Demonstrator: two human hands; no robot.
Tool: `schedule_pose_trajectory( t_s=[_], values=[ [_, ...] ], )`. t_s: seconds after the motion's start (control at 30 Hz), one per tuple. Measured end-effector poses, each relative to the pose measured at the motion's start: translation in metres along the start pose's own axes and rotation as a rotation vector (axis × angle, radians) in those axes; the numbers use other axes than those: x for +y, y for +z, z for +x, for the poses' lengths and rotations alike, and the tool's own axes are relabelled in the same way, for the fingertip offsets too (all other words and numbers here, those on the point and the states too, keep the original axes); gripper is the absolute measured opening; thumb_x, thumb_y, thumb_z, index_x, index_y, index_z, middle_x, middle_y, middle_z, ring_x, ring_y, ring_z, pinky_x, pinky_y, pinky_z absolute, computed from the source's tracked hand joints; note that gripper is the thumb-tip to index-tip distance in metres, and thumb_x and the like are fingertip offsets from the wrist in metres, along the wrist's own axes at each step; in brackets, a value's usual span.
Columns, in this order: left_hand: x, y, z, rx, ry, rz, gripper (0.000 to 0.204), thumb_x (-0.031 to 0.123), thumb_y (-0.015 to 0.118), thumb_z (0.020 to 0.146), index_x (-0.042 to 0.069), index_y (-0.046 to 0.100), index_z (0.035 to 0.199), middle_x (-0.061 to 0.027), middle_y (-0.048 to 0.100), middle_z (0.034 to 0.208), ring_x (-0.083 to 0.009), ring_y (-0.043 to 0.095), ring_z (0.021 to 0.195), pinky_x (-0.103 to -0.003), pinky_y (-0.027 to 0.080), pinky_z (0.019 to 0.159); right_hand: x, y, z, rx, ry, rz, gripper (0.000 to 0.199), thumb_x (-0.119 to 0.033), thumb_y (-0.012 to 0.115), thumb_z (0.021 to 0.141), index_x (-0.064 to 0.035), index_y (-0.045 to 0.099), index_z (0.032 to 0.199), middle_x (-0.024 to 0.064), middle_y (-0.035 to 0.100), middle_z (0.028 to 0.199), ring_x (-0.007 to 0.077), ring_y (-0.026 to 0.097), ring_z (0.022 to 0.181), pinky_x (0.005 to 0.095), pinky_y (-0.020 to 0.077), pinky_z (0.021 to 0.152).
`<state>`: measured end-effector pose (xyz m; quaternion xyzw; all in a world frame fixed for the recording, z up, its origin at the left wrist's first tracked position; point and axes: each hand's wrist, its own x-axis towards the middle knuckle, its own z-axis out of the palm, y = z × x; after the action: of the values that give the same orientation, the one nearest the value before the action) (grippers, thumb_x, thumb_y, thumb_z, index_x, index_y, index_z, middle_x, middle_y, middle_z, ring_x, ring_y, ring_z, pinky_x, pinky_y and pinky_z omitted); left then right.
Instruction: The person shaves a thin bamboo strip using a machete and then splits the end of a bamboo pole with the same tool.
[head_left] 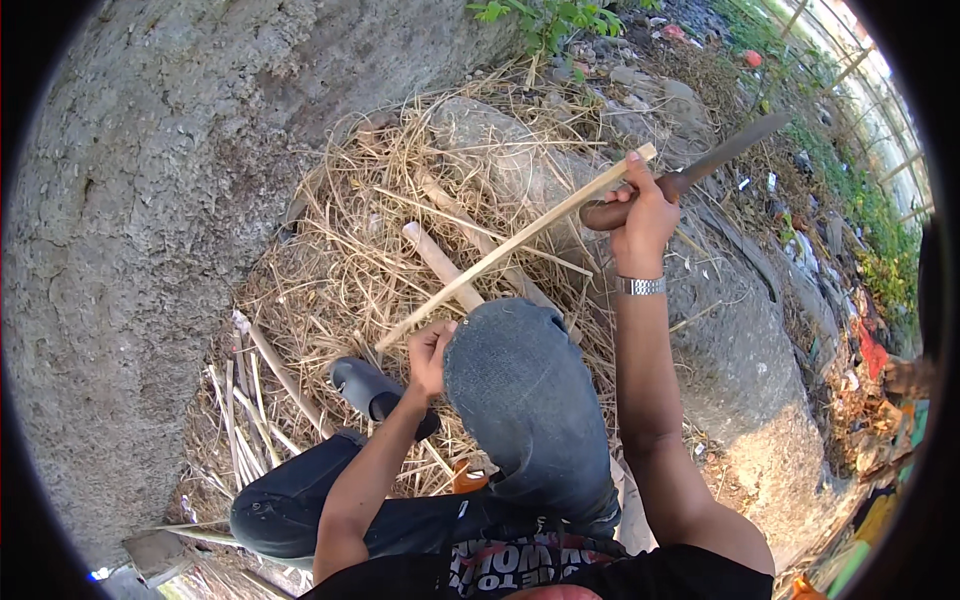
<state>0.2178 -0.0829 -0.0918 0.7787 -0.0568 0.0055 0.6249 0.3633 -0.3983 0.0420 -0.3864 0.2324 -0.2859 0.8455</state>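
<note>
My right hand point(646, 220) is closed round the brown handle of a machete point(732, 150), whose dark blade points up and to the right. The same hand's thumb presses on the upper end of a long pale wooden strip point(540, 226). The strip slants down to the left, across the front of my bent knee, and its lower end lies just beyond my left hand point(430, 358). My left hand rests against the side of the knee with curled fingers, close to the strip. What is inside those fingers is hidden.
Dry shavings and thin strips point(340, 240) cover the ground ahead. Two round poles lie there, one a pale pole point(432, 252). A large grey rock point(130, 250) rises at the left, another rock point(735, 330) at the right. A black sandal point(368, 388) is beside my left hand.
</note>
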Motion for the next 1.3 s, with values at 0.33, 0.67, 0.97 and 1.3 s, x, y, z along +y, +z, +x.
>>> schedule_pose_trajectory(
  t_s=[0.33, 0.67, 0.97, 1.3],
  values=[
    [0.081, -0.058, 0.123, 0.467, -0.054, -1.414, 0.07, 0.054, 0.052, 0.099, -0.001, 0.038, 0.141, -0.0171, 0.056, 0.121, -0.0278, 0.057, 0.113, -0.047, 0.042, 0.108, 0.046, -0.043, -0.01, 0.103, 0.162, -0.007, 0.024, -0.011, 0.077, 0.09, -0.0042, 0.054, 0.09, 0.006, 0.059, 0.075, 0.014, 0.054, 0.054, 0.0355, 0.0526, 0.051],
    [0.197, -0.073, 0.169, 0.259, 0.453, -1.22, 0.045, 0.057, 0.055, 0.097, 0.014, 0.051, 0.084, 0.0019, 0.044, 0.07, -0.0115, 0.045, 0.061, -0.027, 0.04, 0.057, 0.068, -0.068, -0.012, 0.126, 0.424, -0.018, 0.027, -0.023, 0.076, 0.093, -0.0051, 0.056, 0.09, 0.0062, 0.06, 0.078, 0.0122, 0.052, 0.056, 0.0345, 0.0522, 0.054],
    [0.228, 0.059, 0.216, 0.364, 0.474, -0.748, 0.074, 0.089, 0.026, 0.089, 0.019, 0.025, 0.065, 0.0072, 0.019, 0.059, -0.009, 0.018, 0.048, -0.027, 0.013, 0.042, 0.068, -0.13, -0.064, -0.109, 0.383, -0.612, 0.056, -0.053, 0.052, 0.104, -0.0091, 0.048, 0.07, 0.0015, 0.048, 0.055, 0.0134, 0.048, 0.038, 0.0294, 0.0403, 0.037],
    [0.198, 0.131, 0.253, 0.368, 0.486, -0.681, 0.078, 0.089, 0.033, 0.087, 0.013, 0.026, 0.071, 0.003, 0.023, 0.061, -0.0093, 0.023, 0.049, -0.028, 0.014, 0.045, 0.064, -0.165, -0.09, -0.405, 0.315, -0.72, 0.053, -0.046, 0.04, 0.109, -0.0077, 0.044, 0.073, 0.0011, 0.044, 0.052, 0.0124, 0.044, 0.036, 0.0278, 0.0337, 0.035]
  ],
)
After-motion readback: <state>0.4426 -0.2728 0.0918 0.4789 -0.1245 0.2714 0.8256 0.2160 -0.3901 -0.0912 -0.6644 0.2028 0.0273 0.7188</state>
